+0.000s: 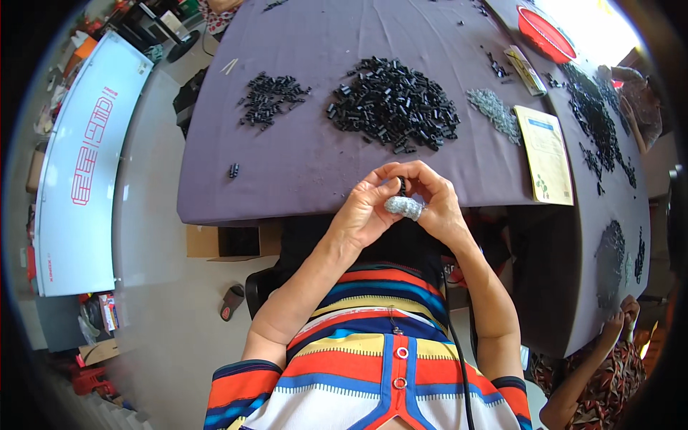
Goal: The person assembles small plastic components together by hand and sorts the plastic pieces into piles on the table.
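The left hand [367,204] and right hand [437,204] meet just over the near edge of the bench [301,172], their fingers curled together and nearly closed on a small black part [402,188]. That part sits upright between the fingertips of both hands; its lower end is hidden. Just below it, against the right fingers, is a grey wrap [403,207], which seems to cover the right thumb, though the tip cannot be made out. Straight beyond the fingers, near them, spreads a big pile [394,107] of short black tubes. Beyond and to the left of the fingers lies a smaller heap [271,99] of black pieces, with two pale sticks [229,67] farther off; nearer, well left of the fingers, is a little black cluster [233,170]. To the right and beyond lie clear bits [494,113], with a yellowish booklet [545,154] just beside them and a packet [525,70] farther away. A red basket [546,34] stands far beyond to the right. Well to the right of the fingers, more black pieces [598,122] are strewn, and a co-worker's hands [622,315] are at the bench's far right edge.
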Action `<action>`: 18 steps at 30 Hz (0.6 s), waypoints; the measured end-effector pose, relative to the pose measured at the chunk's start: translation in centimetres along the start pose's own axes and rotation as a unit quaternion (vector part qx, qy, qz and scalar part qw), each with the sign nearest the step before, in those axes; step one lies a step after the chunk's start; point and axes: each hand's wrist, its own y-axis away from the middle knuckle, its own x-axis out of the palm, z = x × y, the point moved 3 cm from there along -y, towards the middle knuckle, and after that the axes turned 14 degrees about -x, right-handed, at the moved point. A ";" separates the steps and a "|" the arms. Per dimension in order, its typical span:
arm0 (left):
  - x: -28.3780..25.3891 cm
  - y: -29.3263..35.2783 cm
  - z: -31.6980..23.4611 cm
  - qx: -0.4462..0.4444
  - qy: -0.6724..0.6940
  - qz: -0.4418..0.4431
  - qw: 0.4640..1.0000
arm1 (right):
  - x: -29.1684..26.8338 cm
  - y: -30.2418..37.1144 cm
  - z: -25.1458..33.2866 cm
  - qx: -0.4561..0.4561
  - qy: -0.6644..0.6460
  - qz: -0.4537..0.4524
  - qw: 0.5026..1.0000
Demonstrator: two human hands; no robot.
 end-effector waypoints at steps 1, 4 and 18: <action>0.0 -0.1 0.1 -0.002 0.004 -0.001 1.000 | 0.0 0.0 0.2 -0.004 0.006 -0.013 1.000; 0.0 -0.2 0.2 -0.002 0.013 -0.003 1.000 | -0.2 0.1 -0.3 -0.015 -0.003 -0.003 1.000; 0.8 0.0 0.2 0.001 0.028 -0.002 1.000 | 0.1 0.3 -1.1 -0.021 -0.034 -0.032 0.999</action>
